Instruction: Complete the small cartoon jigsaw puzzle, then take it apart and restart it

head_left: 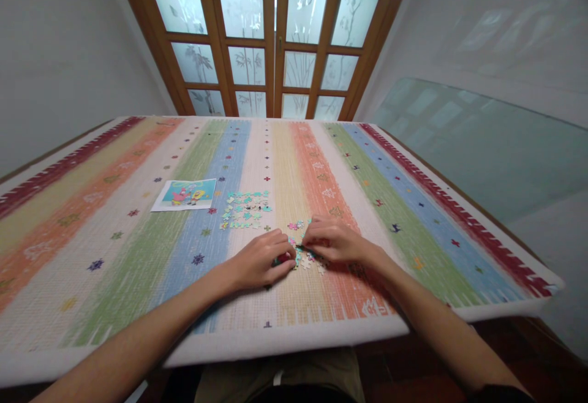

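Note:
A small heap of loose jigsaw puzzle pieces (305, 263) lies on the striped tablecloth between my two hands. My left hand (266, 259) rests at the heap's left side, its fingers curled inward with something reddish showing beneath them that I cannot make out. From the right, my right hand (334, 241) reaches over the heap, thumb and fingers pinched together at a puzzle piece, mostly hidden. Beyond my left hand, several turquoise-toned puzzle pieces (247, 209) are spread out in rough rows. Left of those rows is a printed cartoon picture (187, 195), lying flat.
The table is covered by a striped tablecloth (138, 256) with small printed figures; its front edge (285, 345) runs close to my body. A glass panel (482, 146) leans at the right wall. Wooden doors with frosted panes (275, 41) stand behind the table.

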Available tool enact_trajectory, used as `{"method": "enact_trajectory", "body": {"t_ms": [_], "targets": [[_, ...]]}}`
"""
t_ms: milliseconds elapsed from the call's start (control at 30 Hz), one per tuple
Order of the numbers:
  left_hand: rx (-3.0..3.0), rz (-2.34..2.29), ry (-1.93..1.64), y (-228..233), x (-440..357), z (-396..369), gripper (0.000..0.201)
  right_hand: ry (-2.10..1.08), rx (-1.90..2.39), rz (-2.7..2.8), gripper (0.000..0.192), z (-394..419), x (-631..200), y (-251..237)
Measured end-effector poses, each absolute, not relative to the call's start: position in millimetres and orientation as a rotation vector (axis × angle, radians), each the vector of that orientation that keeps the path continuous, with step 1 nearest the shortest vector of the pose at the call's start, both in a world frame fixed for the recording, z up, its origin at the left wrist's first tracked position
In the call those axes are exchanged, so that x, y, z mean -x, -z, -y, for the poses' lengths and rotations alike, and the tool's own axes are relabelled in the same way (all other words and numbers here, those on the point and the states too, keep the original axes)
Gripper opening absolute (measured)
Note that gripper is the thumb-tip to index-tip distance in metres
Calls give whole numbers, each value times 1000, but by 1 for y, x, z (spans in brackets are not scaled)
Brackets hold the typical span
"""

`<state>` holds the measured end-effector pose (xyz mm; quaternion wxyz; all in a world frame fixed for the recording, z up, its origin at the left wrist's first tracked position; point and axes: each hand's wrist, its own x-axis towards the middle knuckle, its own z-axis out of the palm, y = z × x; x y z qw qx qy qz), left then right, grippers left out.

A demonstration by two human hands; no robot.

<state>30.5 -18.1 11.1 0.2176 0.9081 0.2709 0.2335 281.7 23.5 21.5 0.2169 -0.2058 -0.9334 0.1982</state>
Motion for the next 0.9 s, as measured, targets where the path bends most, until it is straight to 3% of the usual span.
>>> {"method": "enact_trajectory", "body": {"t_ms": [433,900], "targets": [[-2597,-754,-659,-3,-51,38,16,-865,750,2741,20,-31,-310,-41],[-2589,-840,-751,-4,-52,33,27,-1064,892,2680,5,-34,-313,-45]]}}
